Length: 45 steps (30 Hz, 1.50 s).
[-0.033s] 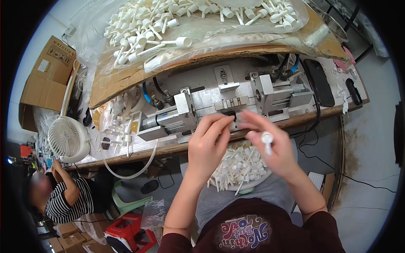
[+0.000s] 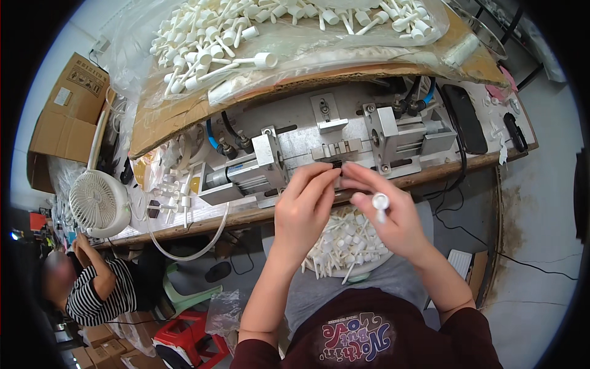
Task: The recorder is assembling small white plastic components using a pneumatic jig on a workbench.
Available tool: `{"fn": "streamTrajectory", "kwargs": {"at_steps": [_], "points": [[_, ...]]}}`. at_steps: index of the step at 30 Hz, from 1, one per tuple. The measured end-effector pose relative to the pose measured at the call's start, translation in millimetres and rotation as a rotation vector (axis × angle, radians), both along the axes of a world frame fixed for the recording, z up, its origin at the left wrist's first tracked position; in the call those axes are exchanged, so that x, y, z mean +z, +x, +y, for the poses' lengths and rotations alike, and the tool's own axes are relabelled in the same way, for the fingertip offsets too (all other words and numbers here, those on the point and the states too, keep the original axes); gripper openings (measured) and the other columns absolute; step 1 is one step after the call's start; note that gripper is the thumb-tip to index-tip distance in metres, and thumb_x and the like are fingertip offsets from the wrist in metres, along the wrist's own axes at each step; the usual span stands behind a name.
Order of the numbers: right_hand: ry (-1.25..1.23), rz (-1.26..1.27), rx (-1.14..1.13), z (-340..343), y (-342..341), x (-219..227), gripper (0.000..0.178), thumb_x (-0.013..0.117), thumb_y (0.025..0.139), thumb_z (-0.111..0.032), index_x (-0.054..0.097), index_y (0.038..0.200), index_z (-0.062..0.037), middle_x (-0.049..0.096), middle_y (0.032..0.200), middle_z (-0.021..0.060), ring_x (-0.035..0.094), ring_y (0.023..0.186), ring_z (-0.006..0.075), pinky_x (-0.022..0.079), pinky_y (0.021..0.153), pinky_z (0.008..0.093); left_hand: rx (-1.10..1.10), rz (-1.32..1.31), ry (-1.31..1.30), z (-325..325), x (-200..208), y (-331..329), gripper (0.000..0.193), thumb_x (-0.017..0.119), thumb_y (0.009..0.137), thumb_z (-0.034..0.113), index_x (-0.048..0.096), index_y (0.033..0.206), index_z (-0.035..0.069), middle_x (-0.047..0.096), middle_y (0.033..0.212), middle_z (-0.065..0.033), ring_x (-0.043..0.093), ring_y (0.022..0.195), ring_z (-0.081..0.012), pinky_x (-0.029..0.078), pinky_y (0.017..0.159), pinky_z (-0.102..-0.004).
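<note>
My left hand (image 2: 305, 203) is closed in a pinch on a small black piece (image 2: 337, 164) at the front edge of the metal fixture (image 2: 335, 149). Close against it from the right come the fingertips of my right hand (image 2: 396, 215). Tucked in that hand, by the thumb, is a white cap with a stem (image 2: 380, 202), its round end facing up. Whether the right fingertips also touch the black piece I cannot tell. Below both hands, on my lap, a round tub (image 2: 359, 274) holds a heap of similar white stemmed caps (image 2: 344, 243).
Metal clamp blocks with cylinders stand left (image 2: 267, 157) and right (image 2: 387, 132) of the fixture. Cardboard (image 2: 362, 75) above carries plastic film and more caps. A phone (image 2: 465, 120), black tool (image 2: 515, 133) and white fan (image 2: 98, 203) sit farther out. A person (image 2: 101, 286) works at left.
My right hand has shifted slightly left and its fingers have come closer to the left fingertips, the stemmed cap moving along with it. The left hand stays almost still.
</note>
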State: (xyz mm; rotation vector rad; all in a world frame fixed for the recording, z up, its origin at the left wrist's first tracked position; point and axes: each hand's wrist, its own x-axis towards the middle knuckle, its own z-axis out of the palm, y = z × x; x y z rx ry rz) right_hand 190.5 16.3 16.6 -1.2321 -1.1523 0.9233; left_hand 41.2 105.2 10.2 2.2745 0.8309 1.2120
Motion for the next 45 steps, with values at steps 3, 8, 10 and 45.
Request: {"fn": "streamTrajectory", "kwargs": {"at_steps": [3, 8, 10, 45], "points": [[-0.008, 0.021, -0.028, 5, -1, -9, 0.041, 0.058, 0.099, -0.009, 0.053, 0.139, 0.0022, 0.065, 0.127, 0.0172, 0.063, 0.117, 0.0209, 0.051, 0.094, 0.0321, -0.063, 0.059, 0.11, -3, -12, -4, 0.024, 0.073, 0.08, -0.003, 0.069, 0.103, -0.002, 0.066, 0.107, -0.012, 0.068, 0.09, -0.0274, 0.056, 0.074, -0.0353], [-0.008, 0.133, -0.065, 4, -5, -17, 0.027, 0.056, 0.101, -0.01, 0.06, 0.125, 0.0022, 0.067, 0.12, 0.0129, 0.064, 0.111, 0.0171, 0.05, 0.094, 0.0298, 0.082, 0.19, 0.322, -4, -14, -9, 0.029, 0.08, 0.075, 0.003, 0.073, 0.103, 0.005, 0.066, 0.111, -0.0091, 0.066, 0.081, -0.0239, 0.053, 0.07, -0.0342], [-0.035, 0.151, -0.068, 0, -5, -17, 0.023, 0.056, 0.101, -0.01, 0.061, 0.12, 0.0022, 0.067, 0.117, 0.0113, 0.065, 0.107, 0.016, 0.05, 0.093, 0.0292, 0.149, 0.244, 0.321, -9, -16, -11, 0.031, 0.081, 0.074, 0.005, 0.073, 0.104, 0.006, 0.067, 0.107, -0.0073, 0.064, 0.077, -0.0233, 0.052, 0.07, -0.0344], [-0.316, 0.093, 0.068, -30, 16, 30, 0.035, 0.055, 0.099, -0.026, 0.073, 0.095, 0.0035, 0.071, 0.077, 0.0067, 0.062, 0.062, 0.0102, 0.047, 0.06, 0.0248, 0.028, 0.476, 0.203, -6, 33, -10, 0.029, 0.077, 0.076, 0.012, 0.072, 0.103, 0.002, 0.072, 0.115, -0.0107, 0.069, 0.07, -0.0173, 0.05, 0.061, -0.0291]]}}
